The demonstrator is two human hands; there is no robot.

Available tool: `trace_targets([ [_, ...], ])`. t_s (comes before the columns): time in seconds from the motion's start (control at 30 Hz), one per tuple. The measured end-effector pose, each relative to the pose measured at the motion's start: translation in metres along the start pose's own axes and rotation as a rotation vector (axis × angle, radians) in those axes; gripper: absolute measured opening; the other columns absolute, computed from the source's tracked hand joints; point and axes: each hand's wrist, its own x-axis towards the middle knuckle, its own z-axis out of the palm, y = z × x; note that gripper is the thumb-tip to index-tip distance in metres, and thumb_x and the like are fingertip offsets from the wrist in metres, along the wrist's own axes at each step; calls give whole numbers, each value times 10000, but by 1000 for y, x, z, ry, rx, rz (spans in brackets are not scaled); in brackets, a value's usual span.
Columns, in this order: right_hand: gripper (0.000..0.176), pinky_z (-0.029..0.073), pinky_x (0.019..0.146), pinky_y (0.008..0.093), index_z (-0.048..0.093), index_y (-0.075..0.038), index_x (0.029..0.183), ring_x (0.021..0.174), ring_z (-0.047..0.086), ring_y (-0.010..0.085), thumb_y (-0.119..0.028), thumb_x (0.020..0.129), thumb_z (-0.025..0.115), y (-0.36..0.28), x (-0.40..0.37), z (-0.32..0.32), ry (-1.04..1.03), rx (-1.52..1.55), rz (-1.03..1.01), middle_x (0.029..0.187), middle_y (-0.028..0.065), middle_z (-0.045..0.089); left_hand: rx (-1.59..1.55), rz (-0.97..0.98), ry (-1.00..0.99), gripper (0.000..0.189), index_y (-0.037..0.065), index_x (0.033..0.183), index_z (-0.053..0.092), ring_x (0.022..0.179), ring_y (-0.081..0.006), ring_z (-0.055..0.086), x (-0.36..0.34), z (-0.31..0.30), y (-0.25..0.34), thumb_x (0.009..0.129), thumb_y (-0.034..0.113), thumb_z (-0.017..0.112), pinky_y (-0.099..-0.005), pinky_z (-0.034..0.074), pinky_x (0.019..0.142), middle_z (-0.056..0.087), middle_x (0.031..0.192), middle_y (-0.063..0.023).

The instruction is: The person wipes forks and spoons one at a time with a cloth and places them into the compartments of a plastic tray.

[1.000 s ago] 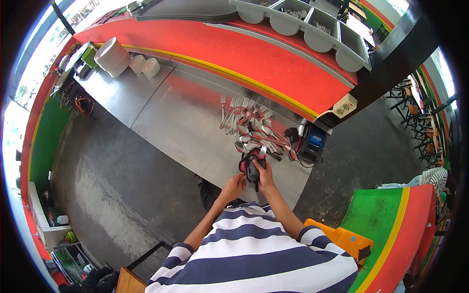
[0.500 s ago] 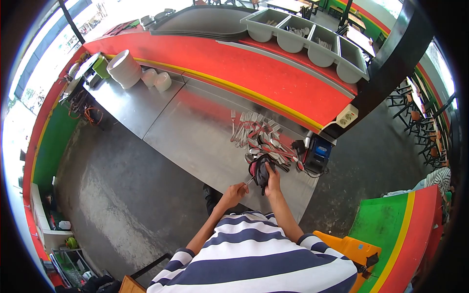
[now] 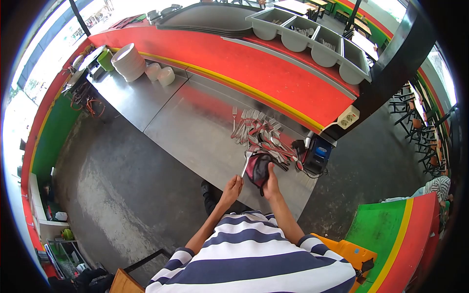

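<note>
My left hand pinches the handle end of a fork, its head pointing up and away from me. Right beside the fork, my right hand grips a dark cloth with a pinkish-red part, bunched over the steel counter. Just beyond the cloth lies a loose pile of forks and spoons, several with their heads toward the wall. A single fork lies at the left edge of that pile.
A black card-terminal-like device stands right of the pile. Stacked white plates and white bowls sit at the counter's far left. On the red ledge rest dark trays and a grey cutlery holder. A power socket is by the post.
The fork's head has come out from the cloth and now shows beside it. My left hand has moved slightly up and left; the cloth is spread wider in my right hand.
</note>
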Motion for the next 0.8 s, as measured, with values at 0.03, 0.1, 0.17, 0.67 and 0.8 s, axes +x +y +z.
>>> trace_targets([
  [0.03, 458, 493, 923, 324, 568, -55, 1227, 1022, 624, 138, -435, 972, 548, 2, -5, 2, -61, -42, 22, 1111, 27, 654, -86, -64, -57, 309, 91, 801, 458, 507, -68, 290, -1, -1, -4, 1048, 255, 367, -248, 248, 473, 323, 594, 61],
  [0.1, 375, 504, 923, 332, 553, -52, 1232, 1039, 629, 152, -320, 971, 581, 10, -10, -3, -183, -178, 42, 1137, 43, 647, -260, -191, -173, 342, 124, 774, 434, 505, -58, 282, 2, -6, -14, 1059, 281, 331, -243, 222, 461, 306, 600, 65],
  [0.17, 362, 508, 918, 328, 541, -39, 1234, 1032, 632, 157, -245, 949, 629, 18, -16, -2, -181, -282, 52, 1140, 56, 639, -302, -230, -184, 385, 112, 771, 461, 466, -73, 282, 4, -6, -27, 1061, 313, 308, -252, 236, 444, 313, 561, 57],
  [0.67, 460, 532, 813, 295, 510, -14, 1213, 923, 647, 187, -58, 818, 742, 10, 6, -15, 280, -151, -232, 1082, 86, 638, 447, 60, -125, 450, 9, 810, 587, 570, -127, 464, -13, 16, -9, 1036, 353, 406, -303, 392, 555, 491, 611, -31],
  [0.8, 472, 550, 748, 306, 529, -28, 1210, 892, 650, 185, -70, 801, 760, 12, 31, -35, 423, -236, -427, 1082, 83, 634, 418, 28, -214, 475, 17, 804, 596, 594, -109, 444, -19, 11, 1, 1042, 375, 396, -278, 375, 570, 474, 619, -1],
])
